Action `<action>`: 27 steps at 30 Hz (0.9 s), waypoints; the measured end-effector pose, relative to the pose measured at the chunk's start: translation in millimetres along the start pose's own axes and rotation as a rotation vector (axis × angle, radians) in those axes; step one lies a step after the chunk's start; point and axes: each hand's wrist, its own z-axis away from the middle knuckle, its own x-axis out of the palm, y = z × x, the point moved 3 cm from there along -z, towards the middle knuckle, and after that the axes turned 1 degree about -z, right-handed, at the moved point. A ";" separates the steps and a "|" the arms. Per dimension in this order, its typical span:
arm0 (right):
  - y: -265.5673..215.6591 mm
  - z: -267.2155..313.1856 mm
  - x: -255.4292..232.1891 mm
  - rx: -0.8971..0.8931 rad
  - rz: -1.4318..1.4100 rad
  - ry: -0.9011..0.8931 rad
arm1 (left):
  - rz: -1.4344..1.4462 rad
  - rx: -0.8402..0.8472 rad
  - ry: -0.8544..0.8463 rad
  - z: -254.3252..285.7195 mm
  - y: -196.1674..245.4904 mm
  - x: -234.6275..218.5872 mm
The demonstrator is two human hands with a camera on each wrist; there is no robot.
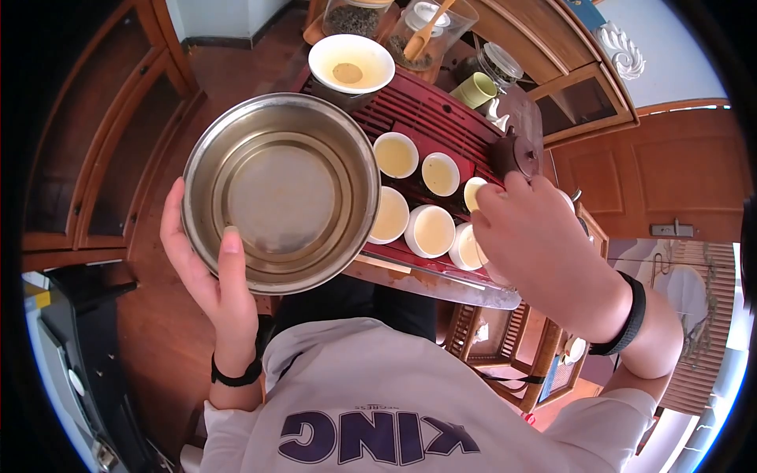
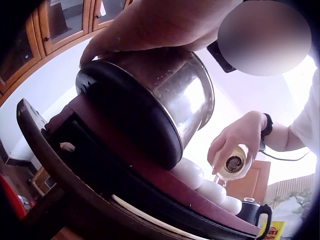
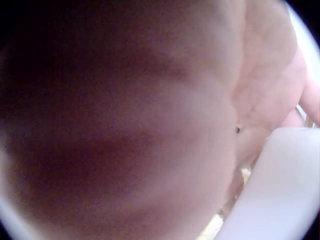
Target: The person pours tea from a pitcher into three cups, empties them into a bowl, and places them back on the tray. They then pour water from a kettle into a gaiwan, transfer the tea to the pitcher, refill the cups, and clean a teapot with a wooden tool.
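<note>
My left hand (image 1: 225, 276) grips a wide steel pot (image 1: 280, 193), thumb over the rim and fingers round the outside. The pot's black base (image 2: 130, 117) shows in the left wrist view, close over the edge of the red tea tray (image 1: 418, 87). My right hand (image 1: 544, 244) curls round a small pale vessel (image 2: 235, 164) with a dark mark on its round end, over the right end of the cups. In the right wrist view its smooth white side (image 3: 280, 185) lies against the palm. Several white cups (image 1: 432, 231) of pale yellow tea stand in two rows.
Behind the pot stands a larger white bowl (image 1: 351, 59) with tan liquid. A brown teapot (image 1: 516, 154) sits at the tray's right end. Further back are a green cup (image 1: 475, 91), glass jars (image 1: 355, 20) of tea leaves and a wooden scoop (image 1: 426, 35).
</note>
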 end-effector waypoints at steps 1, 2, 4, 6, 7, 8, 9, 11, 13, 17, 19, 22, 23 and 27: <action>-0.1 4.2 6.9 0.009 0.013 0.005 | -0.016 0.013 0.005 0.2 0.0 0.3; -0.1 7.5 13.3 0.019 0.027 0.010 | -0.014 0.011 0.004 0.3 -1.2 0.5; -0.2 11.7 24.0 0.045 0.026 -0.046 | 0.030 0.013 0.007 0.6 -3.6 0.0; 0.9 15.6 31.1 0.055 0.056 -0.105 | 0.041 -0.001 0.005 0.1 -2.2 -0.1; 2.0 16.6 32.2 0.058 0.055 -0.106 | 0.048 -0.015 0.003 -0.1 -1.8 -0.1; 2.9 16.7 32.2 0.049 0.039 -0.076 | 0.050 -0.012 0.001 -0.1 -1.6 0.0; 4.1 16.1 31.7 0.041 0.022 -0.043 | 0.039 -0.014 0.002 0.1 -1.7 -0.1; 15.1 15.1 20.9 0.057 -0.117 0.038 | 0.028 -0.009 0.003 0.0 -1.3 -1.1; 32.1 12.8 5.3 0.072 -0.254 0.120 | 0.025 -0.027 -0.004 0.6 -0.9 -1.1; 68.9 -3.6 -16.2 0.092 -0.347 0.490 | 0.060 -0.034 -0.001 0.9 0.0 0.3; 82.0 -17.8 -14.8 0.053 -0.443 0.697 | 0.040 -0.034 -0.015 1.1 -1.6 -0.4; 92.4 -45.5 2.9 0.084 -0.553 0.868 | 0.038 -0.030 -0.030 1.1 -0.9 -0.5; 90.0 -54.6 10.6 0.087 -0.544 0.878 | 0.041 -0.018 -0.025 0.9 -0.6 -0.4; 90.1 -89.5 47.7 0.348 -0.796 0.909 | 0.053 -0.021 -0.050 0.8 -1.9 -1.7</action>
